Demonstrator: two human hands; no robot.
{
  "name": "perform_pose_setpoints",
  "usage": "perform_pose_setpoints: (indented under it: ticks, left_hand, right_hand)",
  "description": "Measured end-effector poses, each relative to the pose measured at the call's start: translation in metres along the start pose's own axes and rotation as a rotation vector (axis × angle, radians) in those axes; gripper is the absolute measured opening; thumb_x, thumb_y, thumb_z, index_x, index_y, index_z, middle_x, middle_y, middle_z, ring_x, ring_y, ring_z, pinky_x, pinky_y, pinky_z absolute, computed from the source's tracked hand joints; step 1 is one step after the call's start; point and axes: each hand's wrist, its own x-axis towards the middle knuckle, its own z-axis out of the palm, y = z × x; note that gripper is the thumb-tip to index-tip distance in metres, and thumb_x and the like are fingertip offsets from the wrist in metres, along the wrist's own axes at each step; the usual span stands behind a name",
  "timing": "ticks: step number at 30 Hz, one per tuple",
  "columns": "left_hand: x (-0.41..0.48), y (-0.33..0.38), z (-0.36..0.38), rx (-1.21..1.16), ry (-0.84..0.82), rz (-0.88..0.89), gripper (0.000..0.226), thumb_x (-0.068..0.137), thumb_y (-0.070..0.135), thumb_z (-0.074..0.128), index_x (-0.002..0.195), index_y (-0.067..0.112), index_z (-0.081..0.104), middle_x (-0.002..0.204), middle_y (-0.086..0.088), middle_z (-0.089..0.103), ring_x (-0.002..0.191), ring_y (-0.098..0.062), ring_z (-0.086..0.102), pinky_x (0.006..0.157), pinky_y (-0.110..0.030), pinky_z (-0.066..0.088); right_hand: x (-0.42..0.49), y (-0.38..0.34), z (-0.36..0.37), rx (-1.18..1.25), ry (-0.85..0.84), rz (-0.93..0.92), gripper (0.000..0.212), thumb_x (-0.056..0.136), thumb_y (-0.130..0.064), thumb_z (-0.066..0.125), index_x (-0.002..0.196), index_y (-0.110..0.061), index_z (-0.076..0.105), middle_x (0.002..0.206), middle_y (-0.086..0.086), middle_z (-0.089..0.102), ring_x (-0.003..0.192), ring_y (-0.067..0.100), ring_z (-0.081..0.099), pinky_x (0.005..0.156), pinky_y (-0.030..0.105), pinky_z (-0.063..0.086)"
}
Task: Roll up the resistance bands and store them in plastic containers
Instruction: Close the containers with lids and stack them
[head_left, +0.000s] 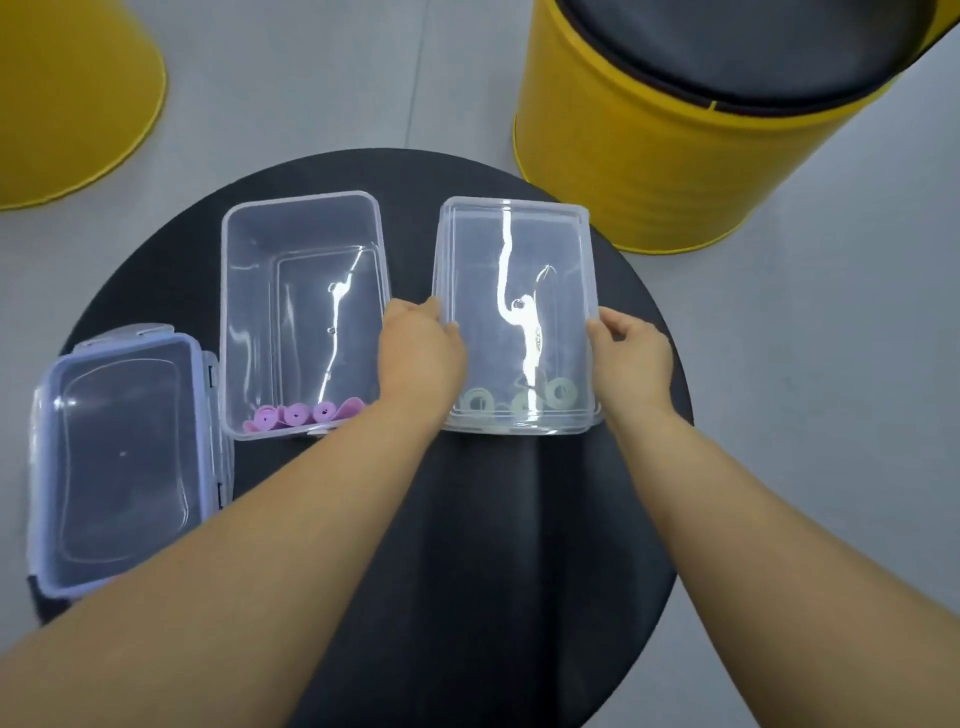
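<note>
left hand (421, 348) n right hand (628, 358) grip opposite sides of rt container (519, 234), green rolls (519, 402) inside at near end. looks like closing up: press both sides evenly, keep it flat.

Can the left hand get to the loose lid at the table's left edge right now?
Probably yes: the lid lies uncovered and close by. But the left hand grips the right-hand box and must let go first.

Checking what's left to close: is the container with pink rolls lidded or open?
Open. The container has no lid on; a loose lid lies beside it.
</note>
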Motion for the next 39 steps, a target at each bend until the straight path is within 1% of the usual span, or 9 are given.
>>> perform_pose_setpoints:
  ticks: [3, 6, 9, 14, 18, 22, 28, 36, 39]
  left_hand:
    - [0.001, 0.002, 0.0, 0.055, 0.009, -0.034, 0.024, 0.09, 0.0, 0.041, 0.067, -0.006, 0.041, 0.079, -0.01, 0.028, 0.053, -0.021, 0.014, 0.042, -0.03, 0.026]
    - [0.0, 0.002, -0.001, 0.102, -0.017, -0.055, 0.024, 0.091, 0.0, 0.04, 0.068, 0.005, 0.035, 0.091, -0.013, 0.032, 0.05, -0.013, 0.023, 0.039, -0.021, 0.022]
    - [0.0, 0.002, -0.001, 0.114, -0.016, -0.084, 0.028, 0.091, 0.0, 0.041, 0.066, 0.008, 0.029, 0.092, -0.012, 0.034, 0.051, -0.012, 0.026, 0.044, -0.023, 0.018]
    - [0.0, 0.002, -0.001, 0.127, -0.001, -0.055, 0.012, 0.088, -0.002, 0.041, 0.079, 0.005, 0.045, 0.094, -0.01, 0.039, 0.065, -0.021, 0.039, 0.05, -0.027, 0.028]
    - [-0.002, 0.006, -0.001, 0.192, -0.013, -0.056, 0.012, 0.089, -0.004, 0.041, 0.084, 0.006, 0.045, 0.1, -0.01, 0.038, 0.071, -0.024, 0.041, 0.061, -0.031, 0.032]
    - [-0.001, 0.009, -0.003, 0.249, -0.047, -0.074, 0.009, 0.09, -0.003, 0.041, 0.09, 0.002, 0.048, 0.106, -0.013, 0.042, 0.073, -0.024, 0.041, 0.062, -0.032, 0.033]
    - [0.002, 0.002, -0.002, 0.206, -0.009, -0.065, 0.023, 0.087, 0.0, 0.043, 0.068, 0.007, 0.034, 0.079, -0.007, 0.037, 0.056, -0.018, 0.029, 0.05, -0.028, 0.024]
    - [-0.003, -0.001, -0.008, 0.112, 0.047, -0.095, 0.028, 0.087, 0.01, 0.056, 0.061, 0.009, 0.045, 0.065, -0.006, 0.044, 0.054, -0.014, 0.027, 0.053, -0.022, 0.03]
    - [-0.005, 0.004, -0.009, 0.057, 0.036, -0.133, 0.014, 0.091, 0.012, 0.056, 0.094, 0.012, 0.07, 0.091, -0.003, 0.066, 0.077, -0.019, 0.058, 0.07, -0.019, 0.039]
  right_hand:
    - [0.001, 0.002, 0.001, -0.033, -0.017, 0.013, 0.023, 0.092, -0.015, 0.049, 0.096, -0.001, 0.067, 0.103, 0.021, 0.066, 0.098, 0.038, 0.059, 0.087, 0.048, 0.051]
    - [0.0, 0.004, 0.003, -0.053, -0.034, 0.016, 0.023, 0.092, -0.015, 0.048, 0.093, -0.001, 0.066, 0.098, 0.021, 0.066, 0.095, 0.04, 0.06, 0.083, 0.051, 0.052]
    - [0.0, 0.003, 0.001, -0.062, -0.045, 0.02, 0.023, 0.091, -0.014, 0.049, 0.096, 0.002, 0.063, 0.099, 0.024, 0.064, 0.097, 0.043, 0.058, 0.08, 0.056, 0.051]
    - [0.002, 0.003, 0.0, -0.022, -0.061, 0.059, 0.018, 0.091, -0.013, 0.053, 0.095, -0.004, 0.068, 0.097, 0.014, 0.069, 0.095, 0.037, 0.063, 0.085, 0.05, 0.053]
    - [0.007, 0.009, 0.002, 0.021, -0.062, 0.109, 0.022, 0.092, -0.016, 0.058, 0.11, -0.014, 0.069, 0.1, -0.002, 0.07, 0.095, 0.02, 0.066, 0.09, 0.04, 0.053]
    - [0.011, 0.013, -0.001, 0.198, -0.036, 0.244, 0.03, 0.086, -0.015, 0.068, 0.116, -0.012, 0.066, 0.11, 0.0, 0.069, 0.101, 0.017, 0.065, 0.094, 0.037, 0.052]
    - [0.011, 0.015, -0.005, 0.358, -0.032, 0.334, 0.031, 0.081, -0.012, 0.074, 0.111, -0.011, 0.068, 0.105, 0.001, 0.07, 0.092, 0.013, 0.067, 0.066, 0.014, 0.051]
    - [0.007, 0.017, -0.007, 0.31, 0.007, 0.29, 0.032, 0.077, -0.015, 0.077, 0.108, -0.013, 0.069, 0.102, -0.001, 0.07, 0.09, 0.012, 0.067, 0.081, 0.022, 0.053]
    - [0.003, 0.022, -0.005, 0.315, -0.009, 0.283, 0.037, 0.078, -0.017, 0.076, 0.114, -0.012, 0.066, 0.106, 0.0, 0.069, 0.096, 0.015, 0.067, 0.091, 0.032, 0.053]
